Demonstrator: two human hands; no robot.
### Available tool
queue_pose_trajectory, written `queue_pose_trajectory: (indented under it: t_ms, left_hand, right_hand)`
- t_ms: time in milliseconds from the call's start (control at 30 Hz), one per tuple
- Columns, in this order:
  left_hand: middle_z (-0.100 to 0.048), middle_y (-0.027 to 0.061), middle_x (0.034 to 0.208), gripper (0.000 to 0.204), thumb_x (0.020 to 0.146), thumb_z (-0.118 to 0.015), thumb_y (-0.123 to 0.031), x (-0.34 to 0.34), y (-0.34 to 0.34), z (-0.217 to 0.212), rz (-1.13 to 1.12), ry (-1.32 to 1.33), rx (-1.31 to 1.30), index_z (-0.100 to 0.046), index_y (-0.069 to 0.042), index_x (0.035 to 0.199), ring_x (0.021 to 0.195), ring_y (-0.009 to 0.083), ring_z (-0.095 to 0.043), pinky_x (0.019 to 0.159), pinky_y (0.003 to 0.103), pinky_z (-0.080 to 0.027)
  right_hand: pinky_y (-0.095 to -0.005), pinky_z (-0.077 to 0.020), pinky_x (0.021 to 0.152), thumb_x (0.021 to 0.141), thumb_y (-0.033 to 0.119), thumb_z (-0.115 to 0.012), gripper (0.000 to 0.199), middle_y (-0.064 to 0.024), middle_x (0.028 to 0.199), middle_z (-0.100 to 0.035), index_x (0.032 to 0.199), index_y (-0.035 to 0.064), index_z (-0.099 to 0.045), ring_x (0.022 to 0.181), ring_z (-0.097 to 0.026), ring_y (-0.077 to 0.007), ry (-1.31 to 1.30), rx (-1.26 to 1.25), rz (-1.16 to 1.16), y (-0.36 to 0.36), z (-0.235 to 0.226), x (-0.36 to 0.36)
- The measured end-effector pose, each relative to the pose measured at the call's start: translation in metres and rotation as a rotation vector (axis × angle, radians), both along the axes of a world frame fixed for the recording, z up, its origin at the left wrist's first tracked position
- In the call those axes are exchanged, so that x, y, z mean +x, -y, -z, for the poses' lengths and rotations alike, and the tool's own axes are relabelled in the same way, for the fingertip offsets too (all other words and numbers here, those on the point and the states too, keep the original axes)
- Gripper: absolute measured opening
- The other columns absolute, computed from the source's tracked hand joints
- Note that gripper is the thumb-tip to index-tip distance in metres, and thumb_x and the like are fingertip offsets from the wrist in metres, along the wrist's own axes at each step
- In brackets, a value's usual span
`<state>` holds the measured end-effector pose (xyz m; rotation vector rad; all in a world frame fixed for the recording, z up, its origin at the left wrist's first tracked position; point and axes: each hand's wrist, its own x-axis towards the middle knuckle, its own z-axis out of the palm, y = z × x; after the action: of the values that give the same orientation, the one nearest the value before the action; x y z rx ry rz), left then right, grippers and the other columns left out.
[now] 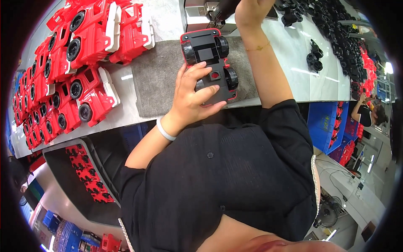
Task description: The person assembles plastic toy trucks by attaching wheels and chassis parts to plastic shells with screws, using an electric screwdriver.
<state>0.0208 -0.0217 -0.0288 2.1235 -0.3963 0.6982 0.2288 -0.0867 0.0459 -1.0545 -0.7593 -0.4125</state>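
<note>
Toy truck (205, 52), wheels up, is on the grey mat (153, 90); L hand (195, 90) spread wide across its underside. R hand (254, 12) beyond mat, by a black tool (226, 10), partly cut off, can't tell grip. White tabletop (308, 86) around mat: rows of red trucks (90, 46) to its L, black parts (327, 25) to its R. Below mat level: dk crate (94, 212) L, blue bin (321, 122) R, co-worker (366, 114) far R.

Head-worn fisheye view, facing down, close above the workbench (321, 89)
</note>
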Motion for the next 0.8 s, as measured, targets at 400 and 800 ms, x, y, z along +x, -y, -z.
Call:
queue_pose_trajectory:
  t_ms: [400,800]
  left_hand:
    - [-0.045,0.0089,0.097,0.065,0.055,-0.074,-0.034,0.002,0.012,-0.041,-0.072,-0.219,0.272,-0.052,-0.027,0.115,0.103,0.0287,-0.043,0.084,0.059,-0.032]
    - [-0.045,0.0073,0.093,0.064,0.054,-0.072,-0.038,0.006,0.029,-0.037,-0.233,-0.172,0.525,-0.050,-0.030,0.114,0.094,0.0257,-0.047,0.080,0.058,-0.033]
  right_hand:
    - [-0.0231,-0.0426,0.046,0.080,0.053,-0.050,0.053,-0.0060,0.065,-0.050,0.095,0.0018,-0.045,0.050,-0.051,-0.0142,-0.037,-0.125,-0.123,0.028,-0.010,-0.010]
    - [-0.0324,-0.0403,0.052,0.075,0.067,-0.041,0.078,-0.0103,0.076,-0.047,0.131,0.0154,-0.027,0.056,-0.048,-0.0181,-0.079,-0.012,-0.404,0.120,-0.052,-0.121]
